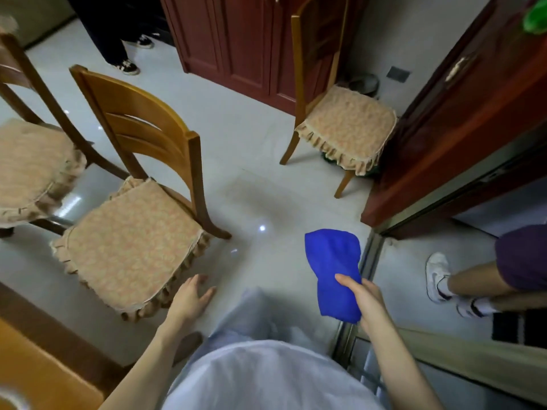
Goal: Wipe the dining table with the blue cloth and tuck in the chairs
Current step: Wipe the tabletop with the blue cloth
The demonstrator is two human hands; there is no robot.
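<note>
Blue soft cloth (331, 261) is sitting bunched in R hand (365, 303), thumb on top and fingers curling round its lower half, the rest sticking out fwd over the pale glossy tile floor (251, 143). Cloth is well apart from the table. L hand (189, 297) is hovering spread, fingers straight, holding nothing, just beside the front corner of the nearest wooden chair w/ beige frilled seat cushion (133, 232); can't tell if it's touching the frill. Orange-brown wooden table (35, 365) is showing only as a corner at bottom left, w/ the nearest chair's seat lying fully outside its edge, backrest on the far side. 2nd matching chair (29, 161) is standing at far left, close beside the first. 3rd matching chair (346, 125) is standing well apart, by the dark red wooden cabinet (231, 39) and red-brown door (458, 128). Two other ppl are standing by: dark trousers and sneakers (118, 39) top left, bare legs in white sneakers (438, 276) at right.
</note>
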